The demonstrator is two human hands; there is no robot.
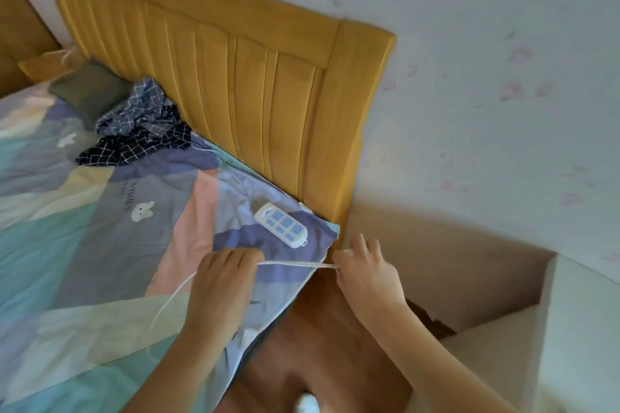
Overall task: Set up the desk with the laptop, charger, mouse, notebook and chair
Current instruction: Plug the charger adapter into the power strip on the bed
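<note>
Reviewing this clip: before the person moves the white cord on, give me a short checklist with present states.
1. Left hand grips the white cord: ok.
2. Right hand pinches the cord's other end: ok.
3. Cord stretched between hands, no knots: ok there; the part trailing over the bedspread is blurred, cannot tell.
4. Power strip within reach on the bed corner: ok.
5. Power strip sockets free: ok.
6. Cord plugged in anywhere: cannot tell.
</note>
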